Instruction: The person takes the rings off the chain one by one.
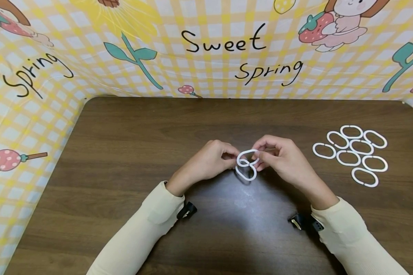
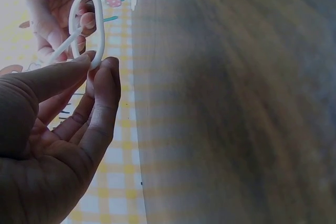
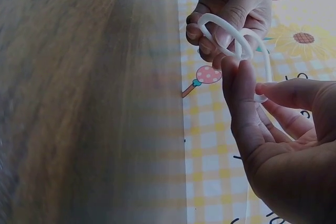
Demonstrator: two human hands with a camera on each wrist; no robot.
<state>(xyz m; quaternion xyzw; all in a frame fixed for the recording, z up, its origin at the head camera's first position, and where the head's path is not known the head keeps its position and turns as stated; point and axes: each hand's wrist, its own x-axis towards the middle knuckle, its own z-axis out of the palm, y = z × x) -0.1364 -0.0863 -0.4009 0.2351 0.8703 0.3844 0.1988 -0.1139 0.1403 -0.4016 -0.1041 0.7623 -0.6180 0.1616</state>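
Two white oval plastic links are held up between the hands over the table and cross each other, one passing through the other's loop in the head view. My left hand (image 1: 215,158) pinches the lower link (image 1: 246,179) between thumb and index finger; it stands upright in the left wrist view. On the other side my right hand (image 1: 282,154) pinches the upper link (image 1: 239,157) by its end. In the right wrist view, the thumb and fingers of the right hand (image 3: 278,135) grip that link low on its curve.
Several more white oval links (image 1: 348,164) lie in a loose group at the right of the brown wooden table (image 1: 141,126). A yellow checked cloth (image 1: 206,72) with printed flowers and lettering hangs behind and at the left. Dark wrist devices (image 1: 187,210) sit at both cuffs.
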